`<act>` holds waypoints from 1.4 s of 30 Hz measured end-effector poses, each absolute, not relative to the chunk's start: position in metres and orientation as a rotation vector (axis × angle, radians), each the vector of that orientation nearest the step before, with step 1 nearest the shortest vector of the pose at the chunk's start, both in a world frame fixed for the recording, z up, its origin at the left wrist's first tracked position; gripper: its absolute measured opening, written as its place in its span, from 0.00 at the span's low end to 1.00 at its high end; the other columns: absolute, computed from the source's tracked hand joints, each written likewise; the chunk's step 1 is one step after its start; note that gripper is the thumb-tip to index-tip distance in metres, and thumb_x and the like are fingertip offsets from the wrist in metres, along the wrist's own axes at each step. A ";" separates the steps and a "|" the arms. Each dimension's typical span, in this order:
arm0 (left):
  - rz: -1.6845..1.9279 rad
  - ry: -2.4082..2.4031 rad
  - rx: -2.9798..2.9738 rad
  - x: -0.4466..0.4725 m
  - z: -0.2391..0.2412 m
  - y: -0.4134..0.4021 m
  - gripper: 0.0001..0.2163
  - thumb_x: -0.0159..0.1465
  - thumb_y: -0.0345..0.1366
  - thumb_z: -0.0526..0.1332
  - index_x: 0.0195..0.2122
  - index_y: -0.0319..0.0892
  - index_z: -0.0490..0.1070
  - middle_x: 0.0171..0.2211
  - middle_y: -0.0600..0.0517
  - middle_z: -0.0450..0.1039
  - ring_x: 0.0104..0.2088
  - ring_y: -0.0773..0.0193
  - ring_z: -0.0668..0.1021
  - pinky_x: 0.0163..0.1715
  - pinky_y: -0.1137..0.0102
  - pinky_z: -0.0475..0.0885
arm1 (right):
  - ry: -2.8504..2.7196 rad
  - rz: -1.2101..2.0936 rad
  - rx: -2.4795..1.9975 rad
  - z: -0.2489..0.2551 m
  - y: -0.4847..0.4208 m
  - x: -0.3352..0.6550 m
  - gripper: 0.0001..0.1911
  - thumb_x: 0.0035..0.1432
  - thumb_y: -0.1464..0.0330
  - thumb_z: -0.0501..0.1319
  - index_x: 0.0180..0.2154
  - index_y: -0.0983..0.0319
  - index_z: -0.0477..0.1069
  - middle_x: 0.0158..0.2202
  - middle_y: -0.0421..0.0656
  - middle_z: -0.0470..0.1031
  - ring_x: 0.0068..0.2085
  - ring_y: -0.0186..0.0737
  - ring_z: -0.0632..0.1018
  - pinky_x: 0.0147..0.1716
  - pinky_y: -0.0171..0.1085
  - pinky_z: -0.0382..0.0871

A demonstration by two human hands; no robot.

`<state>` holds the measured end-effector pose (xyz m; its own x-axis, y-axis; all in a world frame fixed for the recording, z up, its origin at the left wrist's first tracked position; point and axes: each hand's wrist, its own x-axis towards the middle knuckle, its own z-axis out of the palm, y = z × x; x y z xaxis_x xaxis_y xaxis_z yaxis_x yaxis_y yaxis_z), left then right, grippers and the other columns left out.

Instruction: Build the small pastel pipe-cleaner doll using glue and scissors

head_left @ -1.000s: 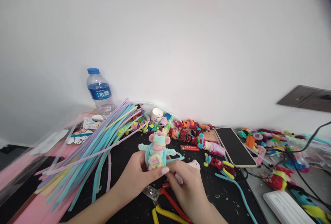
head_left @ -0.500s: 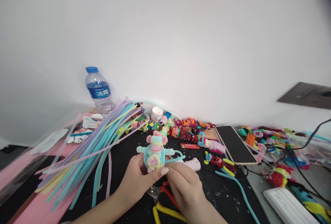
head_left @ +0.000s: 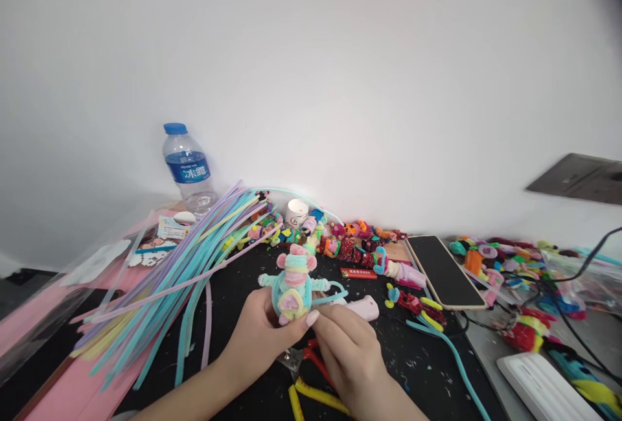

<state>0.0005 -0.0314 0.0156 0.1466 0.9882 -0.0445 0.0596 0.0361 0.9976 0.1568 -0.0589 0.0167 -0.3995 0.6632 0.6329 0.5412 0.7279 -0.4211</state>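
Observation:
A small pastel pipe-cleaner bear with pink ears, a striped head and a blue body stands upright between my hands. My left hand grips its lower body, thumb across the front. A blue pipe-cleaner end loops out at the bear's right side. Close against my left thumb tip, my right hand has its fingers pinched together at the bear's lower right; what they pinch is hidden. Below the hands lie pliers with red and yellow handles, partly covered by my right hand.
A bundle of pastel pipe cleaners lies at left, near a water bottle. Several colourful pipe-cleaner figures line the wall. A phone, a red lighter, cables and a white power bank are to the right.
The view has shifted very slightly. Both hands and the bear keep almost the same pose.

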 end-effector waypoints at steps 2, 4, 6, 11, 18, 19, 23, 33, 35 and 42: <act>1.029 1.189 1.334 0.000 0.014 -0.031 0.11 0.48 0.38 0.66 0.22 0.41 0.64 0.19 0.56 0.65 0.21 0.68 0.68 0.22 0.73 0.67 | -2.102 0.160 -0.909 0.016 -0.059 0.157 0.16 0.58 0.81 0.51 0.45 0.64 0.69 0.36 0.49 0.75 0.36 0.42 0.75 0.35 0.37 0.71; 1.019 1.194 1.359 0.000 0.013 -0.030 0.11 0.49 0.39 0.65 0.21 0.41 0.63 0.19 0.56 0.65 0.21 0.68 0.67 0.22 0.73 0.66 | -2.105 0.133 -0.923 0.014 -0.059 0.157 0.15 0.59 0.81 0.51 0.43 0.64 0.70 0.35 0.49 0.75 0.34 0.42 0.75 0.33 0.37 0.70; 1.012 1.186 1.377 -0.001 0.012 -0.030 0.11 0.50 0.40 0.65 0.21 0.41 0.64 0.19 0.56 0.65 0.22 0.67 0.68 0.22 0.73 0.67 | -2.109 0.121 -0.939 0.013 -0.059 0.157 0.14 0.59 0.80 0.51 0.41 0.64 0.70 0.34 0.49 0.75 0.33 0.42 0.75 0.32 0.37 0.70; 1.008 1.175 1.422 -0.001 0.013 -0.030 0.10 0.51 0.40 0.64 0.21 0.40 0.67 0.19 0.54 0.68 0.22 0.67 0.69 0.23 0.73 0.68 | -2.128 0.156 -0.970 0.011 -0.059 0.156 0.12 0.60 0.80 0.50 0.36 0.64 0.70 0.30 0.47 0.73 0.30 0.39 0.72 0.28 0.36 0.67; 1.049 1.154 1.485 -0.001 0.013 -0.030 0.08 0.53 0.39 0.64 0.23 0.39 0.72 0.21 0.53 0.72 0.23 0.67 0.71 0.23 0.75 0.69 | -2.118 0.087 -0.927 0.006 -0.057 0.159 0.13 0.58 0.81 0.52 0.40 0.64 0.70 0.33 0.48 0.74 0.31 0.40 0.73 0.31 0.37 0.70; 1.057 1.139 1.484 -0.001 0.013 -0.030 0.08 0.53 0.38 0.64 0.24 0.39 0.73 0.22 0.53 0.73 0.23 0.66 0.72 0.24 0.75 0.69 | -2.114 0.073 -0.910 0.006 -0.056 0.159 0.13 0.58 0.81 0.52 0.41 0.65 0.70 0.35 0.49 0.74 0.32 0.40 0.73 0.32 0.37 0.71; 1.067 1.072 1.470 -0.001 0.015 -0.031 0.06 0.54 0.37 0.63 0.28 0.40 0.74 0.24 0.53 0.75 0.24 0.65 0.74 0.24 0.74 0.70 | -2.111 0.060 -0.882 0.008 -0.056 0.159 0.15 0.57 0.82 0.53 0.44 0.66 0.69 0.38 0.51 0.75 0.38 0.42 0.75 0.37 0.38 0.72; 1.104 1.101 1.368 -0.001 0.009 -0.030 0.10 0.52 0.35 0.64 0.20 0.42 0.63 0.10 0.63 0.54 0.13 0.71 0.63 0.14 0.76 0.60 | -2.057 0.159 -0.911 0.003 -0.058 0.159 0.17 0.57 0.81 0.55 0.48 0.65 0.66 0.39 0.51 0.75 0.42 0.43 0.76 0.41 0.40 0.72; 1.099 1.121 1.359 -0.001 0.008 -0.029 0.11 0.52 0.35 0.65 0.20 0.42 0.61 0.10 0.64 0.52 0.12 0.72 0.61 0.13 0.76 0.59 | -2.045 0.159 -0.916 0.003 -0.058 0.159 0.17 0.57 0.81 0.56 0.49 0.65 0.66 0.39 0.51 0.75 0.41 0.43 0.76 0.40 0.39 0.72; 1.010 1.048 1.342 -0.001 0.011 -0.028 0.11 0.54 0.36 0.63 0.22 0.43 0.60 0.10 0.64 0.55 0.10 0.73 0.60 0.12 0.76 0.56 | -1.943 0.272 -0.974 0.009 -0.057 0.155 0.10 0.58 0.79 0.55 0.41 0.63 0.68 0.31 0.45 0.74 0.31 0.36 0.75 0.31 0.33 0.70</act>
